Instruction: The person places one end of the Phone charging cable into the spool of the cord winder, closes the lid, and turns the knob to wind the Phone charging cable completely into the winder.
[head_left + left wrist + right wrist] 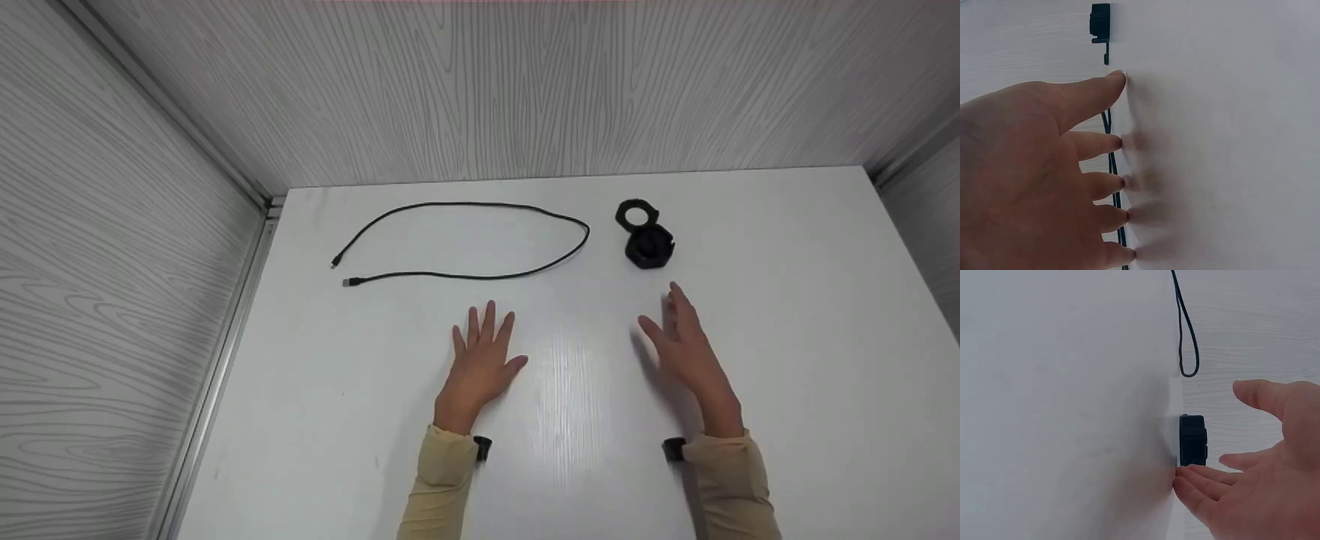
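A black USB cable (480, 278) lies in a long loop on the white table, both plug ends at the left. To its right sits a small black hexagonal case (649, 247) with its ring-shaped lid (636, 215) swung out behind it. My left hand (480, 367), palm down with fingers spread, is in front of the cable and holds nothing. In the left wrist view its fingertips (1123, 183) are right at the tabletop. My right hand (690, 356) holds nothing either; turned on its side with the thumb apart, it points toward the case, which shows beyond its fingers (1199, 486).
The white table (322, 420) is bounded by a wood-grain panel (480, 90) at the back and another panel (97, 300) on the left. A panel edge also shows at the far right. Each sleeved wrist carries a small black device.
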`<state>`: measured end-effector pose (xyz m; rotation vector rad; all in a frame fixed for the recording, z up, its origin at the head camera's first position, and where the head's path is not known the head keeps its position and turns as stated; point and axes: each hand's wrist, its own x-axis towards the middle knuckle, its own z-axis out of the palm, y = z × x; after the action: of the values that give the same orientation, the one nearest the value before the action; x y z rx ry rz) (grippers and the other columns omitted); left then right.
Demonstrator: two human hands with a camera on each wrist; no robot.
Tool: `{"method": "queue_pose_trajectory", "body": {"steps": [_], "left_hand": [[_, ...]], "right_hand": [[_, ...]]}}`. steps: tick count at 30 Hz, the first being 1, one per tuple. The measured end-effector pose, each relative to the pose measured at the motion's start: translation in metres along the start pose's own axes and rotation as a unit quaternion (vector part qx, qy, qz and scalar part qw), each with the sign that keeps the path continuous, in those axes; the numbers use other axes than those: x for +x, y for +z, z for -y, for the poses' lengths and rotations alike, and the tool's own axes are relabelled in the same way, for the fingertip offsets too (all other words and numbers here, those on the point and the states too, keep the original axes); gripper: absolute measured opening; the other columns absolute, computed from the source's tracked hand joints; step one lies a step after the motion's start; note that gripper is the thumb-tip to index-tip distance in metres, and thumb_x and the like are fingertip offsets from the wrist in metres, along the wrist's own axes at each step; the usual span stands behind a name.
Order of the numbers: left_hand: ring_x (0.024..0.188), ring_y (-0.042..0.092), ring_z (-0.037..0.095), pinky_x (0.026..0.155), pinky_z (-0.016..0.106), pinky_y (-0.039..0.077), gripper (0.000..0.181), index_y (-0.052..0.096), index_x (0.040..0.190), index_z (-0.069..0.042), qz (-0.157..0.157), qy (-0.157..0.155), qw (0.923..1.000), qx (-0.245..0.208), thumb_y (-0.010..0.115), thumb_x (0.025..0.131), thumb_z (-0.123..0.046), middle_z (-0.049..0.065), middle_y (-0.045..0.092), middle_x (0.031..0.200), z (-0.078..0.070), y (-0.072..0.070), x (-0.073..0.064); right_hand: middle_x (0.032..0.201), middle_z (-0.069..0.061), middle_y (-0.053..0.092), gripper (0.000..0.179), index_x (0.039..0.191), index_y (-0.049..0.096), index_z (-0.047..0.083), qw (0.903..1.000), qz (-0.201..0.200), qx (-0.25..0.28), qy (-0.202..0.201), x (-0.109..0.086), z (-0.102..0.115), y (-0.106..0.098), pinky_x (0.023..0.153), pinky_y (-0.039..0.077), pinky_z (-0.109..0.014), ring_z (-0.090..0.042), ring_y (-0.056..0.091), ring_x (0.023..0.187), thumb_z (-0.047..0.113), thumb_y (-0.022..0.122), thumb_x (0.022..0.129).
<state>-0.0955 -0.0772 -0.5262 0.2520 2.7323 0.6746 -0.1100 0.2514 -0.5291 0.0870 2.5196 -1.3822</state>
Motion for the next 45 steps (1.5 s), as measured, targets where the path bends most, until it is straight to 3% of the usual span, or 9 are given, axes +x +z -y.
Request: {"method": "queue_pose_trajectory", "body": {"steps": [6,12,17,23,28,36,41,45], "left_hand": [[0.166,0.008,0.043,0.13,0.068,0.011,0.066,0.038,0.163,-0.005,0.011,-0.016,0.9998,0.001,0.055,0.109,-0.04,0.017,0.018,0.177,-0.007,-0.005,0.003],[0.165,0.011,0.045,0.13,0.069,0.014,0.066,0.04,0.162,-0.005,0.018,-0.012,0.9996,0.016,0.055,0.109,-0.041,0.018,0.02,0.176,-0.017,0.007,0.008],[0.165,0.013,0.046,0.128,0.07,0.016,0.066,0.041,0.162,-0.005,0.018,-0.01,0.9994,0.029,0.058,0.108,-0.04,0.019,0.022,0.176,-0.021,0.014,0.009],[0.164,0.013,0.048,0.125,0.074,0.02,0.072,0.038,0.164,-0.011,0.022,-0.011,0.9969,0.075,0.062,0.105,-0.044,0.02,0.019,0.176,-0.022,0.013,0.009],[0.164,0.017,0.045,0.127,0.07,0.022,0.065,0.042,0.162,-0.014,0.033,-0.002,0.9959,0.085,0.059,0.107,-0.044,0.019,0.023,0.176,-0.027,0.004,0.013],[0.164,0.021,0.041,0.131,0.058,0.025,0.058,0.044,0.161,-0.014,0.076,0.072,0.9914,0.078,0.055,0.11,-0.038,0.015,0.028,0.175,-0.053,-0.005,0.044],[0.162,0.021,0.047,0.13,0.053,0.029,0.059,0.042,0.163,-0.015,0.1,0.101,0.9833,0.114,0.055,0.11,-0.037,0.015,0.028,0.175,-0.073,-0.005,0.068],[0.164,0.017,0.045,0.132,0.049,0.027,0.064,0.034,0.166,-0.015,0.118,0.109,0.9816,0.103,0.056,0.11,-0.035,0.014,0.023,0.177,-0.084,-0.007,0.081]], "right_hand": [[0.177,-0.025,-0.007,0.102,0.166,-0.024,0.016,0.9977,0.027,0.058,0.02,0.006,-0.008,-0.014,0.131,0.015,-0.064,-0.049,0.008,0.164,0.047,0.054,0.109],[0.176,-0.026,-0.008,0.11,0.161,-0.035,0.023,0.9947,0.027,0.073,0.066,0.007,-0.017,-0.031,0.129,0.02,-0.064,-0.05,0.012,0.162,0.05,0.057,0.107],[0.171,-0.034,-0.019,0.114,0.161,-0.033,0.009,0.9967,0.006,0.021,0.079,0.018,-0.014,-0.045,0.127,0.023,-0.066,-0.056,0.019,0.157,0.049,0.058,0.105],[0.168,-0.043,-0.015,0.12,0.162,-0.023,-0.004,0.9957,-0.006,-0.052,0.076,0.043,-0.007,-0.053,0.127,0.009,-0.072,-0.061,-0.006,0.157,0.041,0.069,0.1],[0.168,-0.044,-0.006,0.121,0.163,-0.016,-0.007,0.9929,-0.002,-0.096,0.071,0.06,-0.002,-0.053,0.126,0.012,-0.074,-0.065,-0.002,0.155,0.04,0.074,0.097],[0.167,-0.044,0.007,0.113,0.166,-0.009,-0.004,0.9867,0.018,-0.146,0.07,0.077,0.014,-0.05,0.12,0.015,-0.08,-0.068,0.006,0.153,0.047,0.067,0.099],[0.168,-0.042,0.01,0.11,0.167,-0.005,-0.003,0.9841,0.02,-0.163,0.069,0.084,0.024,-0.044,0.118,0.014,-0.083,-0.067,0.008,0.153,0.048,0.065,0.099],[0.169,-0.04,0.009,0.107,0.167,-0.002,-0.003,0.9826,0.028,-0.174,0.059,0.088,0.03,-0.037,0.119,0.013,-0.083,-0.066,0.007,0.154,0.048,0.065,0.1]]}}
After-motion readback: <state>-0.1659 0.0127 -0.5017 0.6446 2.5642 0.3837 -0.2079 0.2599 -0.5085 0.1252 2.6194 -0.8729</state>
